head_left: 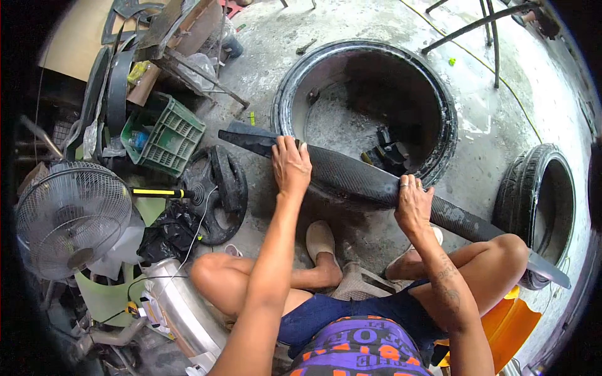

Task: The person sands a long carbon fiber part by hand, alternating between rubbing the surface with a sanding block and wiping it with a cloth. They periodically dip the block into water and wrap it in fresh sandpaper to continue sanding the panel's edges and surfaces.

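Observation:
A long, curved carbon-fibre panel (351, 173), dark with a woven pattern, stretches from the tub's left rim past my right knee. My left hand (291, 164) is closed over its upper edge near the narrow left end. Further along, my right hand (414, 202), with rings on a finger, grips the same edge. Beneath and beyond the panel stands a round black tub (446, 119) with a greyish, wet-looking inside. Several small dark blocks (389, 153) lie in the tub, close to the panel's far edge.
On the left are a standing fan (74, 219), a green crate (169, 138), a black round base (235, 200) and a silver cylinder (182, 307). Black tyres (533, 194) stand at right beside the panel. An orange panel (511, 329) lies behind my right knee. Metal legs (483, 28) stand at the back.

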Tool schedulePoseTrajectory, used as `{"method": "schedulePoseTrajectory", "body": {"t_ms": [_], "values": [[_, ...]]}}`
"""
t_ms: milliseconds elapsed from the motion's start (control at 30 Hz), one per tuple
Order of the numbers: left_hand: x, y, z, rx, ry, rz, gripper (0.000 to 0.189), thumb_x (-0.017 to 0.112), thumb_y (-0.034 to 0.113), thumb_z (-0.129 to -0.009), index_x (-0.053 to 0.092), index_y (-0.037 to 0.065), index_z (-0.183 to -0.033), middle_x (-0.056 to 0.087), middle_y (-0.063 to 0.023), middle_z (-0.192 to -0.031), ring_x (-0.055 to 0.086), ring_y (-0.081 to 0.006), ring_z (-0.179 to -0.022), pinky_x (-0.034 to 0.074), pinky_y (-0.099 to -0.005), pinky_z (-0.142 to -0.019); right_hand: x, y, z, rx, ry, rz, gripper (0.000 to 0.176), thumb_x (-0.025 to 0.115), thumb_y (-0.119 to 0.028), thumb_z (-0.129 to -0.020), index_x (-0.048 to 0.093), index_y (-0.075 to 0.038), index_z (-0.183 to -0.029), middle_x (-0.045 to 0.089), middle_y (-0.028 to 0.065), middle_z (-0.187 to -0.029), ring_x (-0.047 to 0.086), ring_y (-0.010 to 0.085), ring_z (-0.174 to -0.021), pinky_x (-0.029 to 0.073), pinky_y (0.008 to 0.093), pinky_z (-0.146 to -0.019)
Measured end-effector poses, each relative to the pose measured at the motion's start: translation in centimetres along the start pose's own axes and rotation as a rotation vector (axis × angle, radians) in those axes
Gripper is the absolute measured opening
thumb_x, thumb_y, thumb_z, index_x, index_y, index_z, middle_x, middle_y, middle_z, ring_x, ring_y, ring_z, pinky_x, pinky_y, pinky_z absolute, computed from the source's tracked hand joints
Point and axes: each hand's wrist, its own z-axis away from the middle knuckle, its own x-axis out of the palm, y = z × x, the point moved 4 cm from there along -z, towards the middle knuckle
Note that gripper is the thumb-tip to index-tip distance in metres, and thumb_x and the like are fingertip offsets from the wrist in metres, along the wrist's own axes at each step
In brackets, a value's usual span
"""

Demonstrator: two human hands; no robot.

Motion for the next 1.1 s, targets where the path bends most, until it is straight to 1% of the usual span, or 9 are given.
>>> {"method": "schedulePoseTrajectory", "body": {"t_ms": [167,300,333,400,433,500,567,867,1100], "values": [[1.6,17.2,9.6,0.136,-0.342,0.333,0.019,0.058,0.021,-0.09,0.06,0.002,-0.093,0.056,-0.0208,-0.099,0.053,-0.0391,-0.097,0.045,-0.0507,-0.088,0.3,0.4,0.1,0.003,-0.009,-0.038,0.03,0.059,-0.007,-0.082,0.056,-0.005,-0.112,0.058,0.0105,-0.108,0.057,0.0296,-0.114,0.042,0.0547,-0.088],[0.8,3.9,3.5,0.241,-0.129,-0.168,0.024,0.059,0.024,-0.094,0.057,0.001,-0.091,0.054,-0.0204,-0.097,0.053,-0.039,-0.097,0.044,-0.0524,-0.083,-0.6,0.0,-0.1,0.001,-0.06,-0.025,0.035,0.06,-0.005,-0.081,0.056,-0.005,-0.116,0.058,0.0103,-0.11,0.057,0.0291,-0.114,0.043,0.0563,-0.091],[-0.8,-1.1,0.5,-0.22,-0.188,0.004,0.025,0.06,0.025,-0.094,0.055,0.001,-0.086,0.052,-0.0205,-0.094,0.053,-0.0409,-0.095,0.044,-0.055,-0.084,-0.6,-0.1,-0.2,0.002,-0.056,-0.034,0.035,0.06,-0.005,-0.081,0.056,-0.005,-0.116,0.058,0.0103,-0.11,0.057,0.0291,-0.114,0.043,0.0563,-0.091],[-1.4,-5.0,-0.2,-0.174,0.066,0.0,0.026,0.059,0.024,-0.094,0.052,0.002,-0.083,0.052,-0.0199,-0.091,0.053,-0.0423,-0.091,0.044,-0.0552,-0.082,-0.6,0.0,-0.4,0.012,-0.072,-0.012,0.036,0.059,-0.004,-0.081,0.056,-0.005,-0.117,0.058,0.01,-0.11,0.057,0.0284,-0.114,0.043,0.0556,-0.09],[-2.4,-1.4,0.1,-0.29,-0.046,0.154,0.025,0.061,0.024,-0.092,0.053,0.001,-0.087,0.053,-0.0208,-0.092,0.054,-0.0421,-0.09,0.045,-0.0536,-0.081,-0.5,0.1,-0.3,0.006,-0.051,-0.014,0.036,0.059,-0.004,-0.082,0.056,-0.005,-0.117,0.059,0.0095,-0.11,0.058,0.0278,-0.114,0.043,0.0526,-0.088],[-1.5,8.5,4.2,0.262,-0.039,-0.057,0.023,0.066,0.023,-0.088,0.057,0.003,-0.094,0.056,-0.0198,-0.096,0.055,-0.0392,-0.091,0.046,-0.0508,-0.08,-0.4,0.1,-0.3,0.012,-0.082,-0.015,0.038,0.06,-0.005,-0.081,0.056,-0.005,-0.119,0.058,0.0096,-0.112,0.058,0.0273,-0.115,0.042,0.0499,-0.087],[-0.1,10.9,6.5,0.094,-0.203,0.169,0.02,0.066,0.023,-0.088,0.059,0.004,-0.09,0.056,-0.0191,-0.095,0.055,-0.0391,-0.09,0.045,-0.05,-0.078,-0.5,0.2,-0.3,-0.005,-0.063,-0.006,0.04,0.06,-0.006,-0.08,0.056,-0.004,-0.12,0.058,0.0098,-0.112,0.057,0.0274,-0.114,0.042,0.0498,-0.087],[-3.1,-16.3,-2.6,-0.424,0.237,-0.056,0.036,0.06,0.029,-0.098,0.051,-0.005,-0.101,0.054,-0.0266,-0.104,0.053,-0.0449,-0.1,0.045,-0.0514,-0.085,-0.2,1.0,-0.1,-0.032,-0.032,-0.051,0.041,0.059,-0.005,-0.081,0.054,-0.004,-0.122,0.057,0.0111,-0.116,0.055,0.0304,-0.115,0.042,0.054,-0.093],[-6.6,-3.2,4.9,-0.837,-0.057,1.421,0.036,0.055,0.038,-0.104,0.062,0.005,-0.119,0.065,-0.0074,-0.096,0.06,-0.0151,-0.073,0.051,-0.0286,-0.064,-0.5,1.6,0.7,-0.11,0.041,-0.199,0.076,0.071,-0.01,-0.075,0.041,-0.005,-0.145,0.049,0.0149,-0.134,0.044,0.0361,-0.129,0.029,0.0561,-0.11]]}}
